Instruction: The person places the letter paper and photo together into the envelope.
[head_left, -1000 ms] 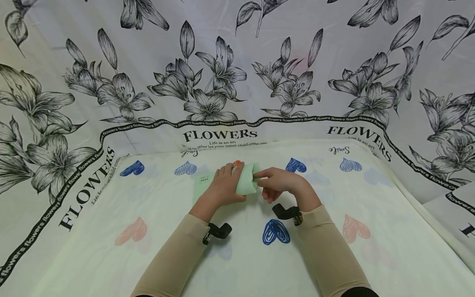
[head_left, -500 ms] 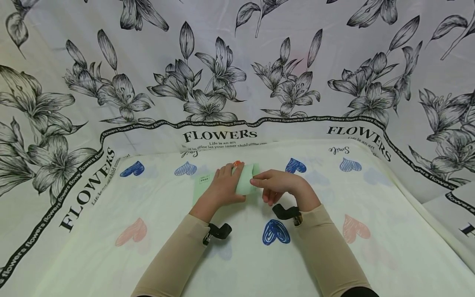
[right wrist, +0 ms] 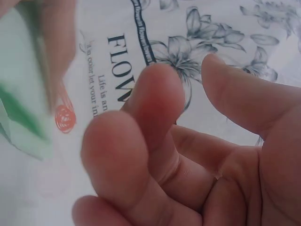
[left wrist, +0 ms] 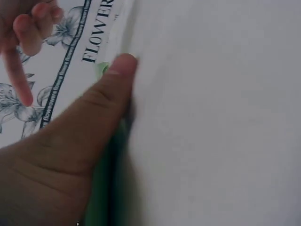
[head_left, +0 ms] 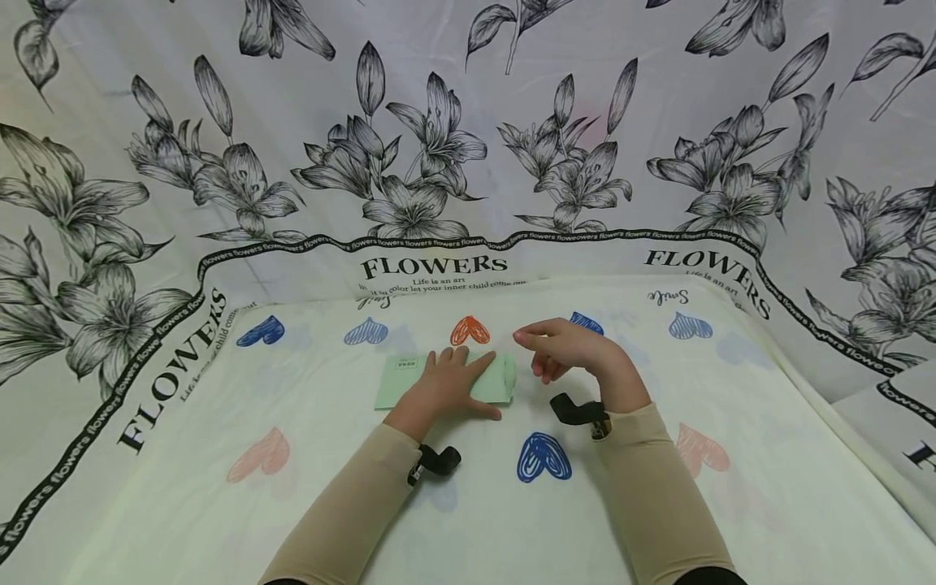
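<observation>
A light green paper envelope (head_left: 395, 392), printed with a small dark stamp-like box near its upper left corner, lies on the white cloth in the head view. My left hand (head_left: 449, 386) rests on it with spread fingers, covering its middle, and the thumb points right along the near edge. At the right end, the paper's edge looks uneven. My right hand (head_left: 574, 357) hovers to the right of the envelope, apart from it. Its fingers are loosely bent, and the right wrist view shows nothing between the thumb and fingertips (right wrist: 115, 150).
The cloth (head_left: 307, 504) carries printed hearts, among them a red heart (head_left: 470, 330) just beyond the envelope and a blue heart (head_left: 544, 457) nearer. Behind rises a white curtain (head_left: 512, 187) with black flower drawings. Each wrist wears a black camera mount (head_left: 439, 461).
My right hand has left the envelope's right end and moved up and right. The envelope, bulging and raised before, now lies flatter and closer, with my left hand shifted nearer on it.
</observation>
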The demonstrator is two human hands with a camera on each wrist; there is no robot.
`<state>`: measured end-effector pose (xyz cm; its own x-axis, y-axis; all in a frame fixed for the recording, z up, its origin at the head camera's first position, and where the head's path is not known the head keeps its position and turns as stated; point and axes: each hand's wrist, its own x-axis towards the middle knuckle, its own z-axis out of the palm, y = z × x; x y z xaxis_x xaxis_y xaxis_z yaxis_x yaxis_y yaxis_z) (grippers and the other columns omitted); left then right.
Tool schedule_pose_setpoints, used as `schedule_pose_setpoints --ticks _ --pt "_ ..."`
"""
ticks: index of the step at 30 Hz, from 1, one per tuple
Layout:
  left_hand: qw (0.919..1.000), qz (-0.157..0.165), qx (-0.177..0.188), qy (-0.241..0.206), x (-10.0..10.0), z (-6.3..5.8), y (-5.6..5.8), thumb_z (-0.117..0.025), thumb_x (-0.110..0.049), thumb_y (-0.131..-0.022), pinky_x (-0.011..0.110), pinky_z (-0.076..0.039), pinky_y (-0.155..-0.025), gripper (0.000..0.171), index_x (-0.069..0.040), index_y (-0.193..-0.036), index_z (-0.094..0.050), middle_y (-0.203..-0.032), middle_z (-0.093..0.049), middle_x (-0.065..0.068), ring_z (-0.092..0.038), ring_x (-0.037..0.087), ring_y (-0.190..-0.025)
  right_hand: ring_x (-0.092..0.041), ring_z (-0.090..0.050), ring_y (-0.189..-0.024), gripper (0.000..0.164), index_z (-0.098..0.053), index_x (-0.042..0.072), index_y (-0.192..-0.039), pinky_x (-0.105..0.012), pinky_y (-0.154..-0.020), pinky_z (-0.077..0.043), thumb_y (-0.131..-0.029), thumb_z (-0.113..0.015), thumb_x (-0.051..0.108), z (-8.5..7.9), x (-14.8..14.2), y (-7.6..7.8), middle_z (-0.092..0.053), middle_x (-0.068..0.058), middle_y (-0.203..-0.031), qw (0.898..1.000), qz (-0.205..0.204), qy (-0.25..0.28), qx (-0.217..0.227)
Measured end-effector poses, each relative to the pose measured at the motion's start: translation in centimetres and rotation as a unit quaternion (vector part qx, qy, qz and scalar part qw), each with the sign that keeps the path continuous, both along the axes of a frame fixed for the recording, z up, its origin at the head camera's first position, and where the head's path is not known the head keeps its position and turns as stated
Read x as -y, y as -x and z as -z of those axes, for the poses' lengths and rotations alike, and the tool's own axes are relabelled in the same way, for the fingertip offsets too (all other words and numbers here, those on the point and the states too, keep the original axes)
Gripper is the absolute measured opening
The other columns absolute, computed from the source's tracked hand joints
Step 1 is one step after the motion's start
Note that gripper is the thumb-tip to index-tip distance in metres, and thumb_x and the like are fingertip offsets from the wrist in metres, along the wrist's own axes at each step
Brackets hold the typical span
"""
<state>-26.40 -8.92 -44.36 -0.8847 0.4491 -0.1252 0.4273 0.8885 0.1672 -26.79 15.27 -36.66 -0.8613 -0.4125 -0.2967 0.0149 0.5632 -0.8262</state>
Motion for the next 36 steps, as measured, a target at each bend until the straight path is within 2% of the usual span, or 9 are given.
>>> schedule_pose_setpoints --ticks 6,11,15,18,20,24,27,31,36 --pt "0.9987 0.003 0.051 0.007 0.5 -0.2 -0.1 -0.068 -0.079 -0.077 0.065 -0.002 -0.12 0.105 -0.034 -0.163 -0.029 -0.168 -0.019 0.016 -0.012 0.046 -0.153 -0.022 -0.064 -0.063 0.057 -0.052 0.005 -0.148 -0.037 -0.07 -0.06 -0.106 -0.054 0.043 0.0 -0.2 0.0 -0.066 -0.01 -0.075 1.0 -0.002 -0.005 -0.004" --pt "0.9957 -0.001 0.091 0.013 2.5 -1.8 0.4 -0.077 -0.055 -0.083 0.07 0.006 -0.117 0.099 -0.027 -0.164 -0.029 -0.169 -0.019 0.014 -0.011 0.045 -0.153 -0.02 -0.062 -0.061 0.056 -0.052 0.003 -0.148 -0.038 -0.07 -0.06 -0.107 -0.053 0.042 -0.3 -0.1 0.0 -0.066 -0.01 -0.074 1.0 0.002 -0.003 -0.007" --pt "0.9922 -0.009 0.124 -0.009 3.5 -2.6 0.6 -0.081 -0.041 -0.084 0.07 0.003 -0.117 0.084 -0.028 -0.158 -0.043 -0.168 -0.022 0.013 -0.014 0.043 -0.153 -0.02 -0.062 -0.06 0.057 -0.051 0.003 -0.148 -0.04 -0.071 -0.06 -0.107 -0.053 0.041 -0.5 -0.2 -0.1 -0.066 -0.01 -0.073 1.0 0.005 0.001 -0.005" --pt "0.9933 -0.023 0.111 -0.024 3.4 -2.3 0.8 -0.082 -0.045 -0.083 0.068 -0.004 -0.119 0.073 -0.031 -0.15 -0.055 -0.165 -0.028 0.014 -0.022 0.042 -0.151 -0.02 -0.062 -0.06 0.057 -0.051 0.001 -0.148 -0.039 -0.07 -0.06 -0.107 -0.053 0.04 -0.5 -0.3 -0.1 -0.066 -0.01 -0.073 1.0 0.004 0.003 -0.006" --pt "0.9964 -0.035 0.076 -0.018 2.9 -1.7 1.0 -0.08 -0.055 -0.083 0.065 -0.017 -0.119 0.072 -0.032 -0.147 -0.057 -0.161 -0.035 0.015 -0.032 0.041 -0.145 -0.021 -0.062 -0.06 0.056 -0.051 0.001 -0.148 -0.038 -0.069 -0.059 -0.107 -0.054 0.04 -0.5 -0.3 -0.3 -0.066 -0.01 -0.073 1.0 0.005 0.002 -0.008" --pt "0.9957 -0.09 0.003 0.02 1.6 -0.4 1.0 -0.067 -0.075 -0.082 0.058 -0.044 -0.098 0.081 -0.029 -0.147 -0.059 -0.137 -0.048 0.018 -0.046 0.037 -0.119 -0.021 -0.062 -0.061 0.056 -0.051 0.001 -0.147 -0.037 -0.069 -0.059 -0.107 -0.054 0.04 -0.6 -0.4 -0.5 -0.066 -0.01 -0.073 1.0 0.008 0.001 -0.007" --pt "0.9853 -0.16 -0.021 0.054 0.5 -0.2 0.5 -0.058 -0.083 -0.082 0.054 -0.047 -0.082 0.088 -0.019 -0.143 -0.063 -0.119 -0.046 0.021 -0.047 0.037 -0.102 -0.022 -0.062 -0.062 0.057 -0.051 0.001 -0.148 -0.039 -0.071 -0.059 -0.107 -0.054 0.04 -0.6 -0.4 -0.5 -0.066 -0.01 -0.073 1.0 0.005 0.003 -0.007" --pt "0.9643 -0.242 -0.028 0.104 -0.4 -0.6 -0.2 -0.05 -0.083 -0.085 0.052 -0.047 -0.076 0.085 -0.008 -0.12 -0.071 -0.111 -0.043 0.023 -0.053 0.034 -0.087 -0.023 -0.063 -0.063 0.057 -0.051 0.001 -0.147 -0.044 -0.074 -0.06 -0.106 -0.055 0.041 -0.5 -0.4 -0.4 -0.067 -0.01 -0.074 1.0 0.007 -0.001 -0.011" --pt "0.9589 -0.26 -0.015 0.113 -0.7 -1.1 -0.4 -0.051 -0.072 -0.093 0.047 -0.049 -0.066 0.071 -0.005 -0.095 -0.073 -0.104 -0.047 0.021 -0.052 0.027 -0.078 -0.026 -0.063 -0.068 0.055 -0.054 0.003 -0.146 -0.041 -0.074 -0.058 -0.105 -0.057 0.04 -0.3 -0.4 -0.3 -0.069 -0.013 -0.08 0.999 0.017 -0.035 -0.017"
